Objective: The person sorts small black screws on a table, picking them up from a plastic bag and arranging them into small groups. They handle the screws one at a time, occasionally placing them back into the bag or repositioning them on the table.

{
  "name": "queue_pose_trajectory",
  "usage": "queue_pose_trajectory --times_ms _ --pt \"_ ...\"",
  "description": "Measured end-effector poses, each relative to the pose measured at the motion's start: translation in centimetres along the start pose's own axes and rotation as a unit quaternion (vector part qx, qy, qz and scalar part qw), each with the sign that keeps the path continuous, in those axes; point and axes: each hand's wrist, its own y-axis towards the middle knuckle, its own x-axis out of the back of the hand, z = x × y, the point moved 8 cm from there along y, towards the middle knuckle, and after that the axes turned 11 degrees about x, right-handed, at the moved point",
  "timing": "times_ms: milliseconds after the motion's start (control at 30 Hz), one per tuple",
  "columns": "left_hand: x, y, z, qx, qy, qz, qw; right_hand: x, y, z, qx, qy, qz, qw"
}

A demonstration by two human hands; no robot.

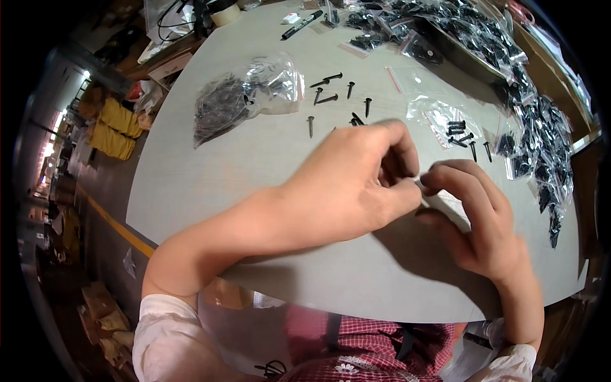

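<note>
My left hand (363,178) and my right hand (474,213) meet over the right middle of the table, thumbs and fingers pinched together. Between them is a small whitish, see-through plastic bag (450,205), mostly hidden by the fingers. Beyond my left hand, several loose black screws (328,99) lie scattered, some partly covered by the hand. More black screws (456,129) lie beyond my right hand, some on a clear zip bag (425,108). At the left, a large clear bag (219,105) full of dark screws rests on its side.
Many small filled bags (541,140) heap along the right edge, with more around a metal tray (464,54) at the far right. An empty zip bag (407,79) lies nearby. A black marker (301,25) and a tape roll (224,11) are at the back.
</note>
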Motion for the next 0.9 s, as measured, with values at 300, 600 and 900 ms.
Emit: queue_pose_trajectory --times_ms 300,600,900 --pt "-1.9 1.4 2.4 0.056 -0.214 0.122 0.968 0.7 0.4 0.4 0.022 -0.023 -0.028 0.999" --pt "-1.1 0.0 2.7 0.169 0.057 0.275 0.945 0.3 -0.2 -1.1 -0.061 -0.068 0.01 0.996" --pt "2.3 4.1 3.6 0.039 -0.087 0.137 0.986 -0.1 0.0 -2.0 -0.088 -0.044 0.022 0.995"
